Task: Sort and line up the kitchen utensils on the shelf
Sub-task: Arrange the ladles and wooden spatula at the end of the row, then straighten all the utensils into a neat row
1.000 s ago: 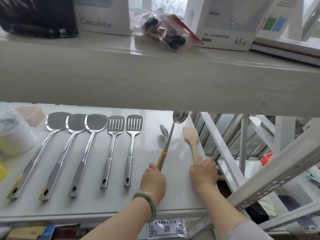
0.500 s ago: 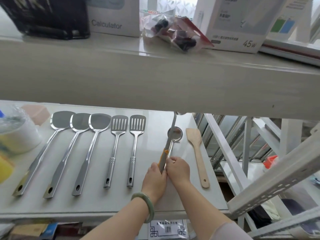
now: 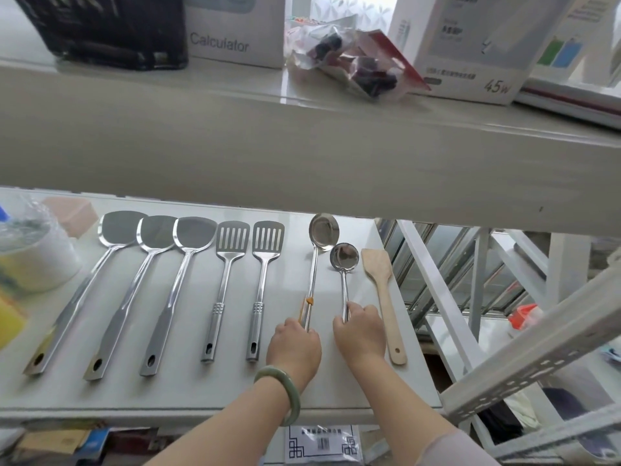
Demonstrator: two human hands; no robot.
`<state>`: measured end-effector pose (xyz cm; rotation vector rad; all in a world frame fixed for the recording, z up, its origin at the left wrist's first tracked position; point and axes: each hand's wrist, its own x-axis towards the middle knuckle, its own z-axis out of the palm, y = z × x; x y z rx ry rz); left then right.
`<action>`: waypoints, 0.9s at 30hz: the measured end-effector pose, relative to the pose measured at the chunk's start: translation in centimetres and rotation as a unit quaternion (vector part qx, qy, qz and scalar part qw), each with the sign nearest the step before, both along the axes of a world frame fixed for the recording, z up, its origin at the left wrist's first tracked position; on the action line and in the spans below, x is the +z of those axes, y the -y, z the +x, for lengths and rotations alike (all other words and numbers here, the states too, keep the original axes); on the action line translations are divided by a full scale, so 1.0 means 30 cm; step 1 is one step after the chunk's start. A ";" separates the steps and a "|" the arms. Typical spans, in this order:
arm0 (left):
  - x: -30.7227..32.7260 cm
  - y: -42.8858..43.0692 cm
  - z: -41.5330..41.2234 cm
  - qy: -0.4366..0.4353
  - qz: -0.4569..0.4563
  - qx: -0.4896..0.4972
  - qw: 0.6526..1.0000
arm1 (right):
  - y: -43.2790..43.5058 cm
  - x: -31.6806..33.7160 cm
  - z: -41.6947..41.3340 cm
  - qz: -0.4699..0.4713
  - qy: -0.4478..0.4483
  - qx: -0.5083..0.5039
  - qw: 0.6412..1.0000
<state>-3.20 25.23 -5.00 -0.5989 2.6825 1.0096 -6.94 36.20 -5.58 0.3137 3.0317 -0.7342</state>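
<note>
- The shelf (image 3: 188,395) carries a row of utensils lying flat, handles toward the person: 3 solid steel turners (image 3: 148,290), then 2 slotted turners (image 3: 242,287), then the big ladle (image 3: 322,230), the small ladle (image 3: 344,257) and a wooden spatula (image 3: 381,297) at the far right.
- The left hand (image 3: 294,348) is curled closed around the low end of the big ladle's handle, just under the little orange tag. The right hand (image 3: 361,334) is closed on the small ladle's handle near its bottom.
- The 2 ladles lie just beside each other, the small bowl tucked next to the big one's stem, and the wooden spatula sits just right of the right hand.
- Handling-wise, the steel stuff looks stiff and polished, so probably a bit slick on the glossy shelf; it should slide easily with a nudge instead of needing a lift.
- The ladles are likely bowl-heavy, so gripping way down at the handle end means the head may swing or roll. A hold nearer mid-handle would give more control.
- The wooden spatula looks light and grippy, nothing fragile here.
- Judging by the row, only the ladle spacing seems left to tidy. The upper shelf edge hides nothing important.
</note>
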 end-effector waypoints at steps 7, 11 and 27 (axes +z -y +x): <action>-0.022 0.003 0.025 -0.035 -0.117 -0.102 0.987 | -0.045 -0.007 0.009 0.022 -0.012 0.001 1.000; -0.030 0.014 0.040 -0.068 -0.102 -0.119 0.985 | -0.032 -0.008 0.020 0.022 -0.056 0.015 0.998; 0.001 0.969 0.317 -0.183 -0.190 0.083 0.961 | 0.769 0.027 0.176 0.007 -0.098 0.298 0.950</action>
